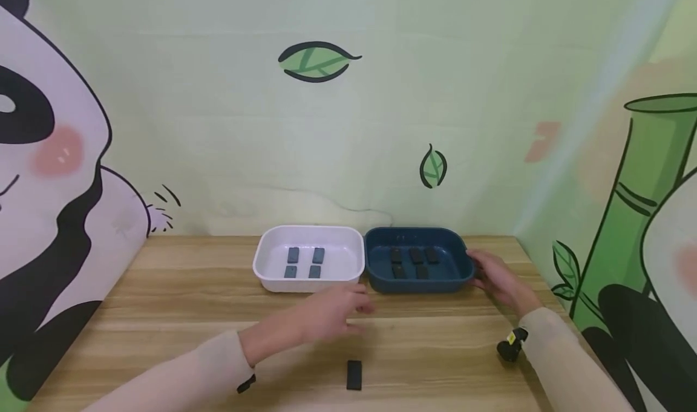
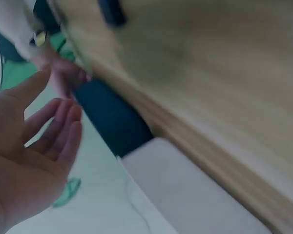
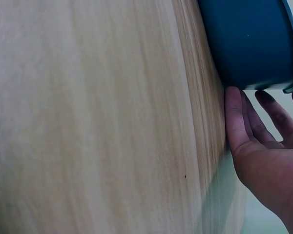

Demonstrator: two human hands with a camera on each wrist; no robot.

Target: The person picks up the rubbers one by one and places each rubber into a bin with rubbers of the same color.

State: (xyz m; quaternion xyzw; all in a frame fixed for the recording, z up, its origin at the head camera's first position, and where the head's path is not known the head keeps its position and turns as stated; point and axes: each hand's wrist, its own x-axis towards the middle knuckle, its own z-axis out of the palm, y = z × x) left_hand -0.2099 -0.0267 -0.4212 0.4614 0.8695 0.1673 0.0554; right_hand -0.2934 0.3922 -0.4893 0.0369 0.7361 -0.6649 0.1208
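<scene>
My left hand (image 1: 334, 312) hovers over the table in front of the two trays, its fingers loosely bent and nothing in them. Nearer me, a small black rectangular block (image 1: 354, 376) lies on the wood. At the dark blue tray's right end, my right hand (image 1: 497, 276) touches the outside. The right wrist view shows its fairly straight fingers (image 3: 236, 114) against the wall of the blue tray (image 3: 251, 44), low by the tabletop. Inside the blue tray (image 1: 422, 287) lie several dark blocks (image 1: 416, 256). The white tray (image 1: 310, 285) holds several grey-blue blocks (image 1: 293, 255).
The two trays stand side by side, touching or nearly so, at the back of the wooden table (image 1: 190, 297). Behind it hangs a pale green backdrop (image 1: 218, 97) printed with pandas, leaves and bamboo. A thin line (image 1: 348, 209) runs across it above the trays.
</scene>
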